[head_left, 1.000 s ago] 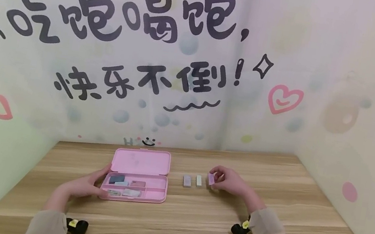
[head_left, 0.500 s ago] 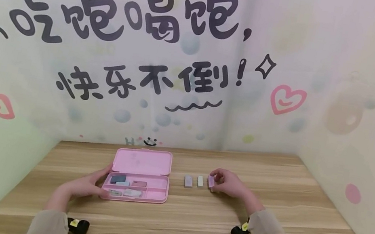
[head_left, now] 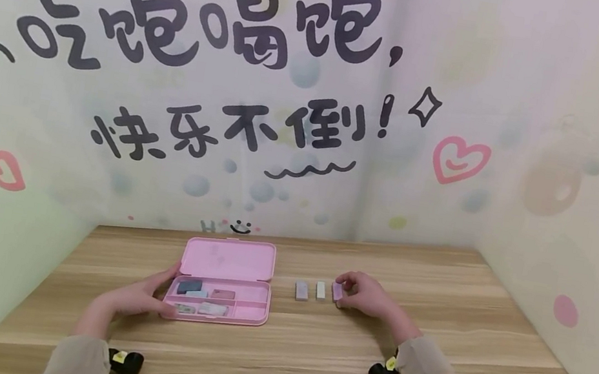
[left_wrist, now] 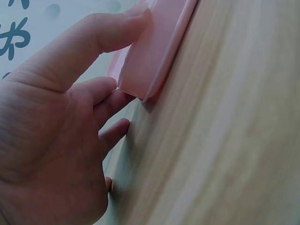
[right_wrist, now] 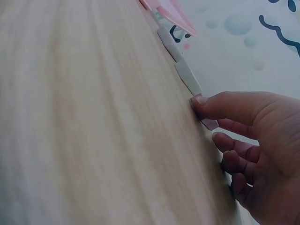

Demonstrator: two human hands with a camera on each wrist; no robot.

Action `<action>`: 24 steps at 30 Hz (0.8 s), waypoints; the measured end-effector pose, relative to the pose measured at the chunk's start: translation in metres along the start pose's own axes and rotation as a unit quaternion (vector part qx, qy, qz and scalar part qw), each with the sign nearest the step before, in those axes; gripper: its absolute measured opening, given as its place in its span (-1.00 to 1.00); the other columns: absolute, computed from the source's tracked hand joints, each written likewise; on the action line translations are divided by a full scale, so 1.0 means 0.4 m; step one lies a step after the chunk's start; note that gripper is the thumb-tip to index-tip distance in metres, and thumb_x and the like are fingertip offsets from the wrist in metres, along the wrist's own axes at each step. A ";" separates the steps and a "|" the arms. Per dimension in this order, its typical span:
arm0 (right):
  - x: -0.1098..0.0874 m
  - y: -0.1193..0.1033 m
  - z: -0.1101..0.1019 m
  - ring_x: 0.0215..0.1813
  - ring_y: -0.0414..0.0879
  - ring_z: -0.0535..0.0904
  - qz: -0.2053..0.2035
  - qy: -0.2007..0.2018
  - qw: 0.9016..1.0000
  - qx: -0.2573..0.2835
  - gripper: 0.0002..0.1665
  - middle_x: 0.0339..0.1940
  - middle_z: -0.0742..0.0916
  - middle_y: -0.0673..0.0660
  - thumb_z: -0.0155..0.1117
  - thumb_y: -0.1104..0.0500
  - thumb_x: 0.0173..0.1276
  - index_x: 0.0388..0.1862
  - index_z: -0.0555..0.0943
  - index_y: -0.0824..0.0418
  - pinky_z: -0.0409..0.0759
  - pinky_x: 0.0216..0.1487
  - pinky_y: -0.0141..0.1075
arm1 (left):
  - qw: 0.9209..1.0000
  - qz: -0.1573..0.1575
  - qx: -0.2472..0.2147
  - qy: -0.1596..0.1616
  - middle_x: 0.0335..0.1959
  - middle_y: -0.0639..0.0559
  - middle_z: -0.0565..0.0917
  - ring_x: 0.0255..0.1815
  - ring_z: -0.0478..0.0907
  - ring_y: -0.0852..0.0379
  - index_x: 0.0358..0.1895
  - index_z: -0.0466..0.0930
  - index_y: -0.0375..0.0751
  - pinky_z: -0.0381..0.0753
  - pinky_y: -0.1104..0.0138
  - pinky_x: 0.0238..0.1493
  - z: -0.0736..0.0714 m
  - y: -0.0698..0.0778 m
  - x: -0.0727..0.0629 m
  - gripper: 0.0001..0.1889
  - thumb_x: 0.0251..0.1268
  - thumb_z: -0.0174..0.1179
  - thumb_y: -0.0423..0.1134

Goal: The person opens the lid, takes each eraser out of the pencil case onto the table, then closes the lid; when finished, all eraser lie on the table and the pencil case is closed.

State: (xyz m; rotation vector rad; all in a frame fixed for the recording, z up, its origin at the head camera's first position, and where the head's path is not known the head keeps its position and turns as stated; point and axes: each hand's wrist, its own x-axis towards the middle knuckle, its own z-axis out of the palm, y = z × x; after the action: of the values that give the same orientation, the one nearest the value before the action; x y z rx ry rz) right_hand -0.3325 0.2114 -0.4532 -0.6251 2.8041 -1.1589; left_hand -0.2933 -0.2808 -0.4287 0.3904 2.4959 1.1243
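Observation:
A pink pencil case (head_left: 219,325) lies with its lid (head_left: 229,259) raised at the back. My left hand (head_left: 133,299) holds its left end, thumb at the front corner and fingers behind, as the left wrist view (left_wrist: 61,117) of the hand also shows. On the table to the right of the case, my right hand (head_left: 367,294) pinches a purple eraser (head_left: 337,292) between thumb and fingers; in the right wrist view the eraser (right_wrist: 210,124) is mostly covered by the thumb. A white eraser (head_left: 321,290) and a greyish-lilac eraser (head_left: 301,291) lie to its left in a row.
Inside the case are a dark block (head_left: 189,287), a pinkish block (head_left: 223,295), a pale blue block (head_left: 196,293) and wrapped pieces (head_left: 213,309). The wooden table (head_left: 270,372) ends against a printed wall sheet (head_left: 295,212) at the back and sides.
My right hand has lowered the purple eraser slightly toward the table, in line with the other two, and still pinches it. The left hand stays on the case. The view shifts slightly.

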 end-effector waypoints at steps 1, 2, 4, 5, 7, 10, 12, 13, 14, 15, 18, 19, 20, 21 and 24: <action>0.000 -0.001 0.000 -0.14 -0.05 0.48 -0.001 -0.001 1.000 0.000 -0.51 -0.20 0.61 0.09 0.50 0.20 0.06 -0.01 0.60 0.28 0.46 -0.05 -0.14 | 1.000 0.003 0.003 0.000 0.53 -0.39 -0.21 0.48 -0.26 -0.41 0.57 -0.30 -0.10 -0.14 -0.30 0.34 -0.001 0.001 -0.001 0.18 0.03 0.43 -0.07; 0.000 -0.001 -0.001 -0.15 -0.05 0.49 -0.005 -0.002 1.000 -0.001 -0.49 -0.20 0.61 0.09 0.50 0.20 0.05 0.00 0.60 0.30 0.48 -0.07 -0.14 | 1.000 0.006 0.006 0.001 0.53 -0.40 -0.21 0.48 -0.25 -0.42 0.57 -0.29 -0.11 -0.13 -0.31 0.33 -0.001 0.002 -0.002 0.17 0.03 0.42 -0.07; 0.001 -0.004 -0.004 -0.17 -0.06 0.49 -0.007 -0.005 1.000 0.001 -0.46 -0.21 0.61 0.10 0.50 0.20 0.05 0.02 0.58 0.31 0.49 -0.10 -0.16 | 1.000 0.006 0.004 0.002 0.53 -0.39 -0.21 0.48 -0.25 -0.41 0.57 -0.29 -0.11 -0.13 -0.31 0.33 -0.002 0.001 -0.002 0.17 0.03 0.42 -0.07; 0.002 -0.007 -0.006 -0.19 -0.06 0.49 -0.008 -0.006 1.000 0.001 -0.46 -0.22 0.61 0.10 0.49 0.20 0.05 0.04 0.58 0.31 0.49 -0.13 -0.17 | 1.000 0.007 0.004 0.002 0.53 -0.39 -0.21 0.48 -0.25 -0.41 0.57 -0.29 -0.11 -0.13 -0.31 0.33 -0.002 0.001 -0.002 0.17 0.04 0.42 -0.07; 0.005 -0.017 -0.011 -0.23 -0.08 0.49 -0.006 -0.005 1.000 0.000 -0.44 -0.22 0.60 0.11 0.49 0.20 0.07 0.07 0.57 0.31 0.49 -0.19 -0.19 | 1.000 0.011 0.007 0.003 0.53 -0.40 -0.21 0.48 -0.25 -0.42 0.57 -0.30 -0.11 -0.12 -0.31 0.32 -0.003 0.000 -0.003 0.17 0.04 0.42 -0.08; 0.014 -0.045 -0.019 -0.32 -0.09 0.48 0.000 -0.006 1.000 -0.007 -0.48 -0.20 0.60 0.12 0.43 0.19 0.14 0.10 0.56 0.27 0.49 -0.29 -0.22 | 1.000 0.008 0.005 0.002 0.53 -0.38 -0.21 0.48 -0.25 -0.41 0.57 -0.29 -0.11 -0.13 -0.31 0.33 -0.002 -0.003 -0.002 0.17 0.04 0.42 -0.07; 0.026 -0.074 -0.022 -0.35 -0.09 0.47 -0.001 -0.017 1.000 -0.012 -0.50 -0.16 0.61 0.14 0.40 0.17 0.19 0.12 0.57 0.23 0.48 -0.33 -0.22 | 1.000 0.004 0.002 0.003 0.53 -0.37 -0.20 0.48 -0.24 -0.40 0.57 -0.28 -0.10 -0.12 -0.31 0.33 -0.001 -0.004 -0.003 0.17 0.03 0.43 -0.07; 0.034 -0.089 -0.022 -0.36 -0.09 0.47 -0.004 -0.027 1.000 -0.013 -0.52 -0.14 0.61 0.14 0.39 0.17 0.21 0.13 0.57 0.22 0.49 -0.34 -0.21 | 1.000 0.003 0.002 0.003 0.53 -0.37 -0.20 0.48 -0.24 -0.41 0.57 -0.28 -0.10 -0.12 -0.31 0.33 -0.001 -0.005 -0.003 0.17 0.03 0.43 -0.06; 0.043 -0.105 -0.021 -0.34 -0.09 0.48 -0.010 -0.038 0.999 -0.018 -0.52 -0.13 0.62 0.14 0.38 0.17 0.22 0.13 0.58 0.21 0.50 -0.35 -0.21 | 1.000 0.001 -0.001 0.003 0.54 -0.37 -0.20 0.48 -0.24 -0.40 0.57 -0.28 -0.10 -0.12 -0.31 0.33 0.000 -0.005 -0.004 0.17 0.03 0.43 -0.06; 0.054 -0.121 -0.019 -0.32 -0.09 0.48 -0.015 -0.051 0.998 -0.022 -0.52 -0.11 0.62 0.12 0.38 0.16 0.22 0.13 0.58 0.19 0.50 -0.34 -0.21 | 1.000 0.003 0.000 0.004 0.53 -0.37 -0.20 0.48 -0.24 -0.41 0.57 -0.28 -0.11 -0.12 -0.32 0.32 0.000 -0.005 -0.005 0.17 0.03 0.42 -0.07; 0.088 -0.166 -0.004 -0.23 -0.08 0.49 -0.039 -0.095 0.994 -0.035 -0.53 -0.10 0.63 0.07 0.40 0.14 0.23 0.14 0.59 0.14 0.51 -0.27 -0.20 | 1.000 0.005 -0.001 0.005 0.53 -0.38 -0.20 0.48 -0.25 -0.41 0.57 -0.28 -0.12 -0.13 -0.31 0.33 0.000 -0.006 -0.007 0.17 0.03 0.43 -0.08; 0.100 -0.178 0.003 -0.21 -0.09 0.49 -0.049 -0.110 0.992 -0.038 -0.53 -0.10 0.63 0.06 0.40 0.13 0.23 0.14 0.60 0.13 0.51 -0.24 -0.21 | 1.000 0.009 -0.001 0.004 0.53 -0.39 -0.21 0.48 -0.26 -0.41 0.57 -0.28 -0.14 -0.14 -0.31 0.33 0.000 -0.005 -0.008 0.17 0.03 0.43 -0.09; 0.112 -0.191 0.011 -0.18 -0.09 0.49 -0.056 -0.125 0.990 -0.040 -0.52 -0.09 0.64 0.05 0.41 0.13 0.23 0.14 0.60 0.11 0.51 -0.21 -0.20 | 1.000 0.011 -0.001 0.003 0.53 -0.39 -0.21 0.48 -0.26 -0.41 0.57 -0.28 -0.14 -0.14 -0.31 0.33 0.000 -0.005 -0.007 0.17 0.03 0.43 -0.09; 0.123 -0.202 0.019 -0.16 -0.10 0.49 -0.063 -0.141 0.987 -0.037 -0.52 -0.08 0.64 0.05 0.41 0.13 0.23 0.15 0.60 0.10 0.50 -0.18 -0.21 | 1.000 0.014 0.000 0.004 0.53 -0.39 -0.20 0.48 -0.25 -0.41 0.57 -0.27 -0.15 -0.14 -0.30 0.34 0.001 -0.005 -0.007 0.17 0.03 0.43 -0.09; 0.155 -0.237 0.049 -0.15 -0.11 0.51 -0.077 -0.178 0.981 -0.027 -0.52 -0.05 0.64 0.06 0.40 0.17 0.22 0.15 0.61 0.07 0.51 -0.15 -0.21 | 1.000 0.015 -0.001 0.005 0.53 -0.38 -0.19 0.49 -0.25 -0.40 0.57 -0.26 -0.14 -0.13 -0.30 0.34 0.001 -0.004 -0.004 0.17 0.02 0.43 -0.09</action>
State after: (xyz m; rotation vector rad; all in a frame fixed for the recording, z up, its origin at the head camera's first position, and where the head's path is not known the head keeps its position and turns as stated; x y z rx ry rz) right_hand -0.3528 0.1142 -0.3954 -0.9637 2.5244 -0.8869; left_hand -0.2917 -0.2821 -0.4297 0.4241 2.5049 1.1432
